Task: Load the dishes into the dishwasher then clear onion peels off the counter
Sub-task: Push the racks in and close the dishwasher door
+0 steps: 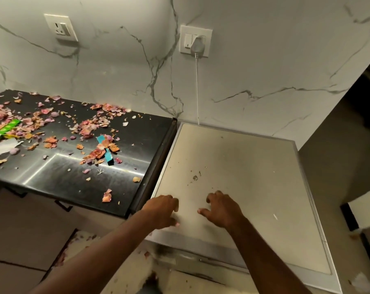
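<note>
Both hands resting low in the middle of the frame on the white dishwasher top (239, 166), left hand (161, 211) and right hand (221, 209) holding nothing, fingers loosely bent, onion peels (95, 124) lying scattered on the black tabletop (73, 177) at the left

I see a black counter (58, 179) against the marble wall. Onion peels (99, 122) lie scattered across it, densest toward the left and rear. Among them lie a blue strip (106, 153), a green wrapper (7, 128) and a white paper scrap (1, 147). Just beside the counter, the dishwasher top (254, 166) carries small dark specks; both hands rest on its near edge.
</note>
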`<state>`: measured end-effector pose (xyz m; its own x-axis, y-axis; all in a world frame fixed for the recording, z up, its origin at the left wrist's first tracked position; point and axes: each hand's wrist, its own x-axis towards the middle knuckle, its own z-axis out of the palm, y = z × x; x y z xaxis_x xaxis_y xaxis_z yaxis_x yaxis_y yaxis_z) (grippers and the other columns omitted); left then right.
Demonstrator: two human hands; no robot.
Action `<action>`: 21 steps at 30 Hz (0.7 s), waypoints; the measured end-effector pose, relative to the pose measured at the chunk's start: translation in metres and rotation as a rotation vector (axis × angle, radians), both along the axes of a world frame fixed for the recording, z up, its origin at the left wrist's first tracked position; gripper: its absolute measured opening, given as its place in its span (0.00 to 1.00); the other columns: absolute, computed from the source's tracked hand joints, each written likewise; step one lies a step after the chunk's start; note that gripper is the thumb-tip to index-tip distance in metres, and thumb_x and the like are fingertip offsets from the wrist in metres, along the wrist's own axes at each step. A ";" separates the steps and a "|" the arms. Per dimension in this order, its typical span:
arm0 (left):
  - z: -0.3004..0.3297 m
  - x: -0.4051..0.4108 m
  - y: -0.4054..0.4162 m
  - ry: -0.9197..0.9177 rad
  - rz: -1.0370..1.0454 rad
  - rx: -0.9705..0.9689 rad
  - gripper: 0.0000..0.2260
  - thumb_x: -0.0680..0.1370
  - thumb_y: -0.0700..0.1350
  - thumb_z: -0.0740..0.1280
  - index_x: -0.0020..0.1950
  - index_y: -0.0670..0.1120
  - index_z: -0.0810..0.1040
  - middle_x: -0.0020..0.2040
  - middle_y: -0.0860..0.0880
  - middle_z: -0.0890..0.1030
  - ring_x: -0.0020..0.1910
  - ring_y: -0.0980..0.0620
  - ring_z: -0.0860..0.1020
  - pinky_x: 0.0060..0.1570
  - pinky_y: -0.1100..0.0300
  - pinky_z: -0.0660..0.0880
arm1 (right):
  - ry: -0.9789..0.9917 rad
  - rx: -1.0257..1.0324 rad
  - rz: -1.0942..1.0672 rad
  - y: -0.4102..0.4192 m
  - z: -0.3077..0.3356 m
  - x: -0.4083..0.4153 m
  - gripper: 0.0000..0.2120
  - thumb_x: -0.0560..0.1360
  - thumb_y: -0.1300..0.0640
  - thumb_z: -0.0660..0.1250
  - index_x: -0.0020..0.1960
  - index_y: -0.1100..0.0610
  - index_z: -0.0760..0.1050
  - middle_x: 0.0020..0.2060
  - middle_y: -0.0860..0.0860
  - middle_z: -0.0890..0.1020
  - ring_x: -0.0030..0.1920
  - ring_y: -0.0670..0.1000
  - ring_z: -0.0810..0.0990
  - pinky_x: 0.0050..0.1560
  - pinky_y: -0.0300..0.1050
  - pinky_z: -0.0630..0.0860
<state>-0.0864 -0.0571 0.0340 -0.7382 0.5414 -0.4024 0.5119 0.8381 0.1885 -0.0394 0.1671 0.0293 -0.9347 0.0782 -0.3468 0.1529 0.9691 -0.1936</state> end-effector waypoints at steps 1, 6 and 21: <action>0.003 -0.007 0.004 0.008 0.008 0.005 0.22 0.77 0.59 0.74 0.66 0.53 0.75 0.63 0.52 0.77 0.61 0.50 0.77 0.60 0.52 0.76 | -0.010 0.005 -0.012 0.002 0.003 -0.011 0.32 0.77 0.31 0.66 0.71 0.53 0.72 0.69 0.54 0.74 0.67 0.56 0.75 0.64 0.54 0.77; 0.020 -0.051 0.021 0.066 -0.032 -0.013 0.20 0.78 0.57 0.73 0.67 0.53 0.76 0.63 0.51 0.77 0.61 0.49 0.78 0.59 0.53 0.77 | -0.045 0.036 -0.091 0.009 0.016 -0.051 0.37 0.75 0.34 0.70 0.76 0.53 0.69 0.72 0.55 0.72 0.71 0.59 0.73 0.67 0.54 0.75; 0.068 -0.185 0.032 0.232 0.015 0.002 0.22 0.80 0.55 0.71 0.70 0.48 0.73 0.68 0.47 0.75 0.67 0.44 0.76 0.63 0.47 0.76 | -0.210 0.050 -0.200 0.003 0.018 -0.132 0.44 0.62 0.35 0.83 0.70 0.56 0.74 0.67 0.53 0.79 0.67 0.55 0.79 0.63 0.48 0.78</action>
